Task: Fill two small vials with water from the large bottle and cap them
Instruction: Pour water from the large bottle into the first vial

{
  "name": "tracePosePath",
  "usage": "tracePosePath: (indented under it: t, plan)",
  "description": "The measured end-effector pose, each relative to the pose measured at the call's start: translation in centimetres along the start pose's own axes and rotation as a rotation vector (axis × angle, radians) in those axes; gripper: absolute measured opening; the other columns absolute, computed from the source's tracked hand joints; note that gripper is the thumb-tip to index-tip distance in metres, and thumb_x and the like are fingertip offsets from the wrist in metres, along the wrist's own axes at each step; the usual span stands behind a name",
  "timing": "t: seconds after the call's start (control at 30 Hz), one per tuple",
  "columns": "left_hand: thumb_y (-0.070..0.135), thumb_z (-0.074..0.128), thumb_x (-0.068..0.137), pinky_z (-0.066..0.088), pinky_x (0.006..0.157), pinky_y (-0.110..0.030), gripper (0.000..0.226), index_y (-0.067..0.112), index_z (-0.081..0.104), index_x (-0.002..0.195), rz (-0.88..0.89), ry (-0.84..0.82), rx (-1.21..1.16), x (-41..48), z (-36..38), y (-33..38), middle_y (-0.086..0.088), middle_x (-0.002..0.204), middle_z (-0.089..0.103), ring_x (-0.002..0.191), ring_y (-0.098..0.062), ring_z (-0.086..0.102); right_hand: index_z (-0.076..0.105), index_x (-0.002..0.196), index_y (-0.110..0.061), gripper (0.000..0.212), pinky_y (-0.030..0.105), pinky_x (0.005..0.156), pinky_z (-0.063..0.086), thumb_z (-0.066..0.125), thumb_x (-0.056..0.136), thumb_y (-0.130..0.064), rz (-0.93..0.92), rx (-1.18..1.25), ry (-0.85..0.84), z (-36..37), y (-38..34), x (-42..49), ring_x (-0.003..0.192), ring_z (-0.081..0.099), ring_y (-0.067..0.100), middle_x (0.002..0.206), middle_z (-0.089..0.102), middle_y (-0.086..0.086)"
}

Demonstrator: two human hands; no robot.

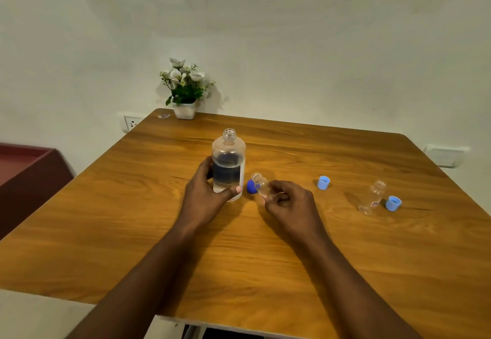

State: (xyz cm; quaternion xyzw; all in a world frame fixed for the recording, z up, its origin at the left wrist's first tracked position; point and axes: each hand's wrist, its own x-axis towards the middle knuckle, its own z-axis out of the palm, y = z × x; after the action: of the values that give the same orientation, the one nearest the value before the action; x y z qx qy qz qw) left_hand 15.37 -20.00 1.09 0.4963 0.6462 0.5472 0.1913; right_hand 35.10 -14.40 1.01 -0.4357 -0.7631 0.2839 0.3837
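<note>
The person is at a wooden surface [239,259] with both bare arms stretched over it. The left grip [204,192] is wrapped around the lower part of the large bottle [228,163], fingers behind and thumb across the front near its base. The bottle stands upright around the middle of the surface, its mouth uncapped, and the water inside reaches a little over halfway up.

Just right of it, the right grip [287,203] pinches a small vial [261,185] by its lower end. The vial is tilted, its open mouth pointing up and left towards the bottle. I cannot tell whether its base touches the wood. A dark blue cap [251,186] lies on the surface between bottle and vial, partly hidden behind the vial.

Further right lies a light blue cap [323,182]. Well beyond it the second vial [372,197] stands uncapped, a small label near its base. Another light blue cap [393,203] sits just beside it on the right.

At the far left corner is a white pot of white flowers [186,91] against the wall. A wall socket [132,122] shows to its left, just past the surface's edge.
</note>
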Motion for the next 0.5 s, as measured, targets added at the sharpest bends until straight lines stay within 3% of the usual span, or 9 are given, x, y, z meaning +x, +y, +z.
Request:
tracePosePath:
  t: [0.1, 0.2, 0.33, 0.4, 0.5]
  plan:
    - [0.039, 0.085, 0.064, 0.050, 0.086, -0.019, 0.084, 0.033, 0.043, 0.136, 0.006, -0.005, -0.020, 0.52, 0.18, -0.35, 0.018, 0.127, 0.058, 0.111, 0.004, 0.055, 0.069, 0.106, -0.025, 0.030, 0.014, 0.068, 0.052, 0.077, 0.077, -0.022, 0.015, 0.047, 0.008, 0.15, -0.01, -0.12, 0.083, 0.064, -0.004, 0.089, 0.068, -0.017]
    - [0.042, 0.085, 0.062, 0.052, 0.086, -0.023, 0.079, 0.033, 0.048, 0.132, 0.028, 0.006, -0.007, 0.78, 0.31, -0.56, 0.019, 0.123, 0.060, 0.110, 0.002, 0.057, 0.065, 0.095, -0.028, 0.027, 0.011, 0.066, 0.051, 0.082, 0.074, -0.027, 0.020, 0.087, 0.047, 0.02, -0.01, -0.06, 0.082, 0.062, -0.004, 0.083, 0.067, -0.014]
    - [0.040, 0.085, 0.064, 0.049, 0.083, -0.015, 0.075, 0.037, 0.048, 0.129, 0.094, 0.042, 0.044, 0.57, 0.04, -0.28, 0.023, 0.121, 0.059, 0.108, 0.003, 0.057, 0.067, 0.102, -0.028, 0.032, 0.007, 0.069, 0.050, 0.083, 0.075, -0.021, 0.009, 0.122, 0.055, -0.38, -0.04, 0.01, 0.086, 0.064, -0.007, 0.088, 0.067, -0.020]
    - [0.037, 0.085, 0.065, 0.045, 0.083, -0.012, 0.077, 0.042, 0.044, 0.130, 0.140, 0.052, 0.088, 0.62, -0.10, -0.05, 0.027, 0.121, 0.055, 0.108, 0.005, 0.055, 0.070, 0.109, -0.025, 0.035, 0.010, 0.072, 0.052, 0.082, 0.077, -0.018, -0.017, 0.135, 0.040, -0.40, -0.21, -0.09, 0.085, 0.065, -0.007, 0.088, 0.067, -0.022]
    - [0.032, 0.085, 0.067, 0.045, 0.088, -0.017, 0.080, 0.030, 0.044, 0.135, 0.190, 0.065, 0.150, 0.78, -0.26, 0.06, 0.015, 0.128, 0.055, 0.113, -0.002, 0.053, 0.073, 0.111, -0.021, 0.033, 0.027, 0.076, 0.058, 0.080, 0.078, -0.021, -0.040, 0.127, 0.013, -0.39, -0.54, -0.25, 0.083, 0.068, 0.000, 0.090, 0.074, -0.015]
